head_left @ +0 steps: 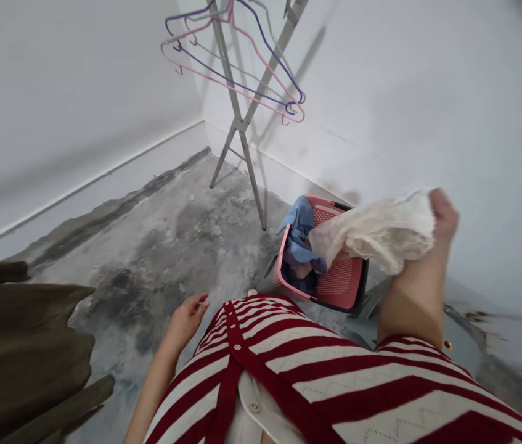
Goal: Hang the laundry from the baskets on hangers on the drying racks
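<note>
My right hand [444, 214] is closed on a cream-white garment [385, 231] and holds it up to the right of a pink laundry basket [346, 288]. The garment's lower end hangs over the basket; its exact kind cannot be made out. Inside the basket's left side lies blue clothing [301, 231], partly draped over the rim, with darker cloth [304, 280] beneath. Low beside my striped cardigan, my left hand [190, 313] hangs with its fingers loosely bent and nothing visible in it.
A metal folding rack [238, 123] stands in the corner, with several hangers [261, 92] on it, pink, purple and grey. Brown cloth [24, 345] hangs at the left. Behind the basket rises a white wall [427, 111]. The concrete floor [187, 228] is stained.
</note>
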Motion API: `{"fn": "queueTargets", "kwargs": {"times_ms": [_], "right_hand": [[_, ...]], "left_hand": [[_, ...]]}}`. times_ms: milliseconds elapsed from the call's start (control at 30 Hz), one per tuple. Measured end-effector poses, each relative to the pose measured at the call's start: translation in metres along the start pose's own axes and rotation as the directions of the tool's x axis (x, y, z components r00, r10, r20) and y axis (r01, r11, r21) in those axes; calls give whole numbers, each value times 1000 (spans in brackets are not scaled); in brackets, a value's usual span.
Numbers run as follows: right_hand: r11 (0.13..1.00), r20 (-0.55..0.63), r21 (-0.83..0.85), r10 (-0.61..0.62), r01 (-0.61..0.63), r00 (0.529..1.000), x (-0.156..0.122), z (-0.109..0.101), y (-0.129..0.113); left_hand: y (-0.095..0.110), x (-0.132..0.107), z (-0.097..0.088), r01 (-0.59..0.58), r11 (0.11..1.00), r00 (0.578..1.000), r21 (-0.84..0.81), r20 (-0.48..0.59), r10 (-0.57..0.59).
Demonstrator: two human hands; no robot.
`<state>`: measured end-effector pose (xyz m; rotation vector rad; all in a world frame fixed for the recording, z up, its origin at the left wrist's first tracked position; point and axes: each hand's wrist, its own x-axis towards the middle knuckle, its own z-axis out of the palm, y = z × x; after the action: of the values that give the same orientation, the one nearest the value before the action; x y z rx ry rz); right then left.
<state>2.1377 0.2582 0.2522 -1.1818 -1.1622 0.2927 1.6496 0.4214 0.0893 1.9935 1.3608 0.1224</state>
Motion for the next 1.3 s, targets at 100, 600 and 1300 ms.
{"fn": "queueTargets", "kwargs": {"times_ms": [100, 600, 1300], "right_hand": [[950, -381, 68, -257, 304, 888, 22, -4, -35], [825, 83, 484, -373, 290, 924, 78, 281, -119], [876, 489, 441, -51, -196, 871, -35, 443, -111]], "left_hand": [[-13, -5, -1, -1, 1000, 1000, -16, -6, 1], [-18, -82, -65, -279, 945, 876, -170, -447, 178], [41, -60, -165, -206, 976, 416, 64, -898, 147]]}}
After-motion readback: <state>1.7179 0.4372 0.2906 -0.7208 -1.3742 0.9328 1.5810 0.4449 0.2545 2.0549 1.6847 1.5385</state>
